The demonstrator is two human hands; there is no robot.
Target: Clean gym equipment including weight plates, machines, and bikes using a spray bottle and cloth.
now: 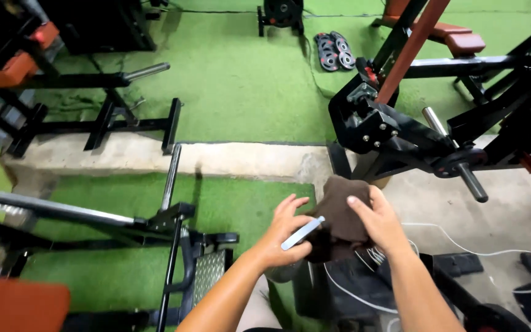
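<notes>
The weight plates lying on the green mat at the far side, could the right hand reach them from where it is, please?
Probably not: the right hand holds a brown cloth close in, and the weight plates lie far off across the green mat.

Green turf floor (241, 74), pale concrete step (235, 158), black weight machine with a steel peg (401, 132), grey weight plates (334, 50) lying on the turf, red padded seat (462, 40), white cable (462, 246), orange pad (16, 305)

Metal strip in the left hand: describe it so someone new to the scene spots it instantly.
Start at the black weight machine on the right, then drop to the two bare hands below it. The right hand clutches a dark brown cloth; the left hand beside it pinches the metal strip. It is flat, short and pale silver, unlike the thick round bars around it.
</notes>
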